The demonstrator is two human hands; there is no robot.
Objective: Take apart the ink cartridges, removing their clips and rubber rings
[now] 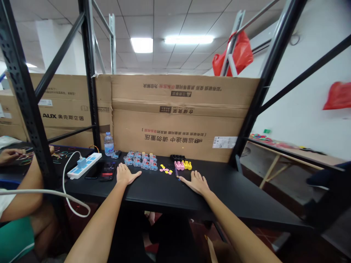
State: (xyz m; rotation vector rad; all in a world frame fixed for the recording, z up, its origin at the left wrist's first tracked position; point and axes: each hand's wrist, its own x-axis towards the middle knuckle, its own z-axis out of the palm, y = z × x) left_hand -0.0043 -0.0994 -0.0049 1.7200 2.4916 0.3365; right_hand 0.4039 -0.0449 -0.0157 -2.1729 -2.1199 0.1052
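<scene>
My left hand [125,175] lies flat and open on the black table [156,193], holding nothing, just right of a dark phone [108,171]. My right hand [196,182] also rests flat and open on the table, fingers spread. Beyond my hands sits a cluster of several small clear-and-blue parts [141,160]. Small pink and yellow discs [165,169] lie between the hands, a thin pen-like stick [177,173] beside them. Pink pieces [179,165], yellow pieces [187,164] and a black piece [177,157] stand just beyond my right hand.
A water bottle [109,144], a white power strip [84,165] with a blue charger and white cable sit at the left. A cardboard wall [175,117] backs the table between black rack posts [90,73]. Another person's arm [22,190] works at the left bench. Red bags [236,53] hang above.
</scene>
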